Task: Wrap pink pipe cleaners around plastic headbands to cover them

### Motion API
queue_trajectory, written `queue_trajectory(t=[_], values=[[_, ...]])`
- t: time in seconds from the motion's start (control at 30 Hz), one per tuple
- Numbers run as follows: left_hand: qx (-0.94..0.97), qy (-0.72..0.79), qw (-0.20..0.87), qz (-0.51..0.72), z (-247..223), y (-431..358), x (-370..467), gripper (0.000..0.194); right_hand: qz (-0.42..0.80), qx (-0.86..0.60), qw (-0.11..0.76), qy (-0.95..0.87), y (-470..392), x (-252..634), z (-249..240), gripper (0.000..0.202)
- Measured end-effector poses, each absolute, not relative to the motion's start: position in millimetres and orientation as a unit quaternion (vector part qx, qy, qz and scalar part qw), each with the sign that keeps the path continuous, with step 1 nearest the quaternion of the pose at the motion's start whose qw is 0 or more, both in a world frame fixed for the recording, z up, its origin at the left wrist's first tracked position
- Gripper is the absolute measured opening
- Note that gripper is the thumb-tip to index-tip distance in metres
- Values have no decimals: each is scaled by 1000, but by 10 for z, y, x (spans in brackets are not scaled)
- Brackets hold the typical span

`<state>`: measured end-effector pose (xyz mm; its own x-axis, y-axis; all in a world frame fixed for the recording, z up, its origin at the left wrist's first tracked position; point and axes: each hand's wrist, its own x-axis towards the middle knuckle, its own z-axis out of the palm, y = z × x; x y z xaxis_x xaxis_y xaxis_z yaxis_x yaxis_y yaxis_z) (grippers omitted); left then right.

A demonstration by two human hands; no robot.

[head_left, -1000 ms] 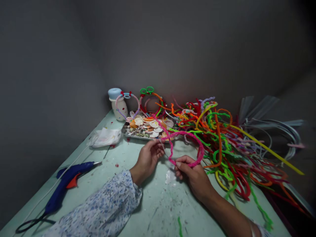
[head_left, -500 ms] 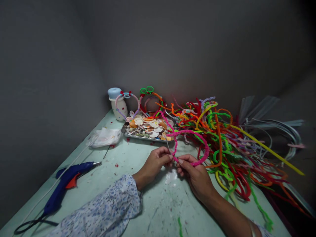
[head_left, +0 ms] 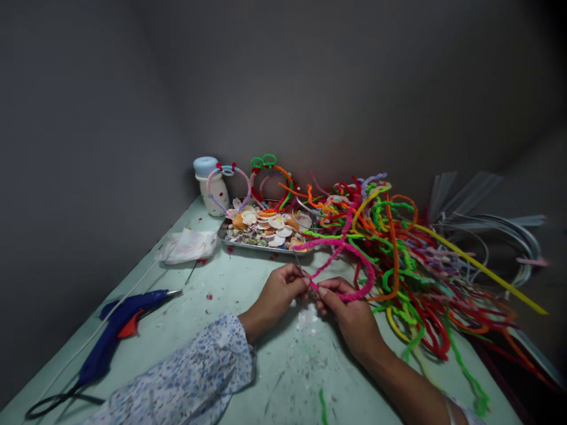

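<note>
Chenille loop (head_left: 371, 271) pinched at one end by two hands, its upper tail swung rightward

In the head view, the left hand (head_left: 281, 295) and right hand (head_left: 354, 319) meet almost fingertip to fingertip. The left thumb presses on a forefinger at the pink loop's near end; whether it pinches fuzz, the thin grey strip (head_left: 300, 265) poking up beside it, or both, I cannot tell. The right thumb and forefinger pinch the loop close by, and its curve rises just beyond that hand.

Half a second ago the upper tail (head_left: 352, 209) leaned left toward the tray (head_left: 252, 246); now it points away from the right hand, across the tangled pile (head_left: 429, 271). The lower tail (head_left: 314, 244) reaches out beyond the left hand. The hands have hardly shifted in that time, so I judge the handling is turning the stem about that pinched end.

Counted: one tray beyond the left hand, its shells (head_left: 277, 221) too overlapped to number; at least two decorated rings (head_left: 248, 183) behind them; one bottle (head_left: 220, 195) farther back. Left of the left hand, one packet (head_left: 190, 247) and one glue gun (head_left: 108, 330). Between the forearms, one green scrap (head_left: 322, 404). The stems right of the right hand are past counting.
</note>
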<state>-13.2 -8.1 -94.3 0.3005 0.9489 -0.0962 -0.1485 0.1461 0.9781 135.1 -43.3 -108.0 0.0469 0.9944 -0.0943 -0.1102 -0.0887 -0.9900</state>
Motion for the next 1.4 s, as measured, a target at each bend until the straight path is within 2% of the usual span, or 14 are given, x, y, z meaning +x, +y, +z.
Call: queue_trajectory(t=[0.37, 0.93, 1.4], values=[[535, 440, 576, 433, -964, -105, -105, 14, 502, -531, 518, -445, -447, 1335, -1033, 25], [507, 457, 587, 436, -1003, -104, -95, 5, 427, -564, 471, -526, -467, 1370, -1124, 17], [484, 457, 588, 460, -990, -141, -71, 2, 457, -523, 516, -501, -531, 1296, -1046, 28]])
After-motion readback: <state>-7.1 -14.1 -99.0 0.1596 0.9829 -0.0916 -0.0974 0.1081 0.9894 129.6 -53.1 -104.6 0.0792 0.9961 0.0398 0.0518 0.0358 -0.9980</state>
